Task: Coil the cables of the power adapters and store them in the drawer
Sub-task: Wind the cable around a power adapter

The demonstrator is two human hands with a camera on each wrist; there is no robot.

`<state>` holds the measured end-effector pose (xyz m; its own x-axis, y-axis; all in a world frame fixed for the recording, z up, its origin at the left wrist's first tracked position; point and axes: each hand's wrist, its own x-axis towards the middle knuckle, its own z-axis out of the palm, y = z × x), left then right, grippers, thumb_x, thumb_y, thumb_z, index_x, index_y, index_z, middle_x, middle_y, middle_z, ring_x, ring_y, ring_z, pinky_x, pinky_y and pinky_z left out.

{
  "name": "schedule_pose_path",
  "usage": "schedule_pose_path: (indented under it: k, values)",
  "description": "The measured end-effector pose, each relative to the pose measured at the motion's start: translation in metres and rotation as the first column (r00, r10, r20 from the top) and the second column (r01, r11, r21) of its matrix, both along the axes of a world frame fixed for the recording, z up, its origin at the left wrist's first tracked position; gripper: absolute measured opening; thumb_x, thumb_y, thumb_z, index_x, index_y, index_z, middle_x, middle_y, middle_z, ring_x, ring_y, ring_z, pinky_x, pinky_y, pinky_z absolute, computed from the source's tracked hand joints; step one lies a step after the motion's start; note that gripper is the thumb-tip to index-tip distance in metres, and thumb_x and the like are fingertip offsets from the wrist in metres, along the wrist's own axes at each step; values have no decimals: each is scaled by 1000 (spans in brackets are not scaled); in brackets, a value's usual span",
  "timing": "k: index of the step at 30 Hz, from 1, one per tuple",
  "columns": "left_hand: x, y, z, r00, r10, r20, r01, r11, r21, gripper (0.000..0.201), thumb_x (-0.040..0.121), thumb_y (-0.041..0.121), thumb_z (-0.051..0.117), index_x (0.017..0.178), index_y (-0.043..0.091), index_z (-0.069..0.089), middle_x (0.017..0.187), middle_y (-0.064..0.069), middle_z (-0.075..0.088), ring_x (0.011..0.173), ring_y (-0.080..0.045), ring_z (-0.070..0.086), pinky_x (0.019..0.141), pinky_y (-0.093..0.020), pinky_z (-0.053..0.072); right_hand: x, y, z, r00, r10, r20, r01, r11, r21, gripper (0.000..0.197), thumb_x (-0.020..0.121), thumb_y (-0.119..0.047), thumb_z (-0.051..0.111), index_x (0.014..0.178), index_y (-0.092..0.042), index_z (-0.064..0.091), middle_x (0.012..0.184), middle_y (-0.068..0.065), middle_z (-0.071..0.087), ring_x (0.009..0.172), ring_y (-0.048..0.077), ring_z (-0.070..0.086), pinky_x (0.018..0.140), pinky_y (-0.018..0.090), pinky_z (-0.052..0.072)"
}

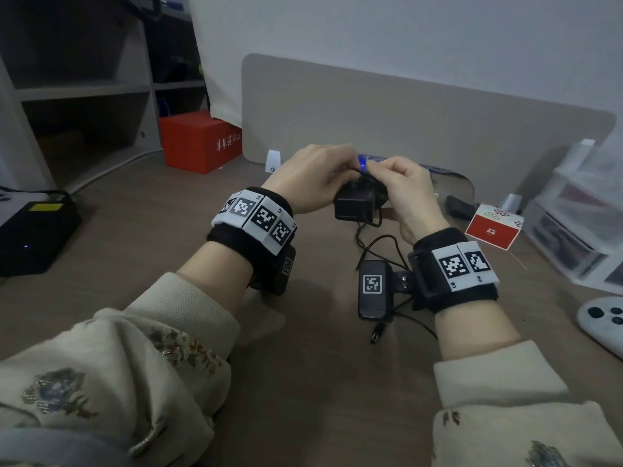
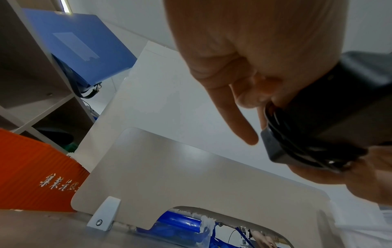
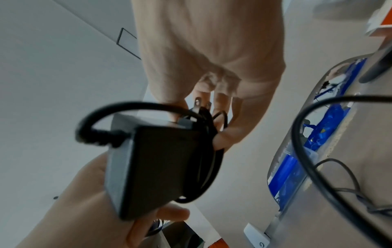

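Nearest thing on the desk (image 1: pixel 303 382) is the loose end of the cable (image 1: pixel 377 246): the barrel plug (image 1: pixel 376 335) lies close to the body, just under the right wrist, and the slack loops up from there to the adapter (image 1: pixel 354 207).

The adapter is held off the desk between both hands, roughly mid-scene, in front of the divider (image 1: pixel 421 116). It's a black brick, long axis running near-to-far from the head view, prong end pointing away. In the right wrist view a few turns are already wrapped around its far end next to the prongs (image 3: pixel 198 102).

Left hand (image 1: pixel 313 178) has its fingers curled over the adapter's left side and clamped on it. Right hand (image 1: pixel 404 193) is on the right side, fingertips pinching the cable at the top, far end of the brick, thumb underneath. So the right hand is the one nearer the loose cable, and the slack hangs below and toward the body from its fingers. My guess is the next wrap has to pull that slack up and over the far end.

Further out: a clear drawer unit (image 1: pixel 573 237) at the far right, probably where it ends up; I can't tell if it's open. Red box (image 1: pixel 199 139) at the far left.
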<state>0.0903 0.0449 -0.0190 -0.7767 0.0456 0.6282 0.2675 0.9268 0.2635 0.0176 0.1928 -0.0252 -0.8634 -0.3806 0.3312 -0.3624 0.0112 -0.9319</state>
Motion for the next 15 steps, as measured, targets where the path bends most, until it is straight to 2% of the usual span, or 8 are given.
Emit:
schedule_pose_path:
  k: [2,4,7,8,10,13,15]
  values:
    - [1,0,0,1000,6,-4,-6,1000,18,12,96,16,57,99,7,64,87,2,59,67,-13,47,66,-25,34,1,-1,0,998,3,-60,-3,1000,0,26,90,-33,66,68,-20,63,77,6,63,75,22,58,77,58,54]
    - [1,-2,0,1000,8,-16,-8,999,34,11,96,16,57,98,8,64,88,0,62,67,-13,48,66,-26,36,1,0,0,995,49,-90,-48,999,10,26,90,-37,65,72,-18,67,77,7,64,75,21,59,78,59,53]
    - [0,-6,-1,999,24,-22,-23,998,53,10,96,17,57,98,9,64,88,2,61,63,-5,47,67,-25,36,-2,5,0,977,160,-143,-157,987,38,17,86,-38,68,75,-26,73,81,-1,70,81,16,63,84,55,53]
    - [0,-6,-1,999,28,-17,-27,998,49,11,96,17,57,98,10,64,88,3,61,63,-3,47,67,-24,36,-2,6,0,970,181,-164,-174,983,54,12,84,-36,69,77,-28,74,83,-2,71,83,16,64,87,55,53]
    - [0,-6,-1,999,38,-5,-37,999,6,12,96,18,56,99,9,64,87,4,59,66,-9,47,68,-25,36,-4,7,-2,968,181,-174,-171,983,72,6,84,-28,71,79,-28,75,86,0,72,86,19,66,88,56,54]
    - [0,-4,-1,999,39,-2,-39,999,-33,13,97,17,55,100,8,64,86,6,56,73,-13,47,68,-25,34,-7,7,-4,967,160,-197,-147,986,80,11,89,-19,68,82,-25,74,89,5,72,89,28,68,83,57,56]
    - [-1,-5,-1,1000,26,4,-26,999,-36,13,97,17,55,100,8,64,85,7,55,70,-10,46,65,-21,32,-7,7,-5,964,156,-213,-142,987,79,12,89,-18,67,82,-26,74,89,4,72,91,28,68,81,56,57]
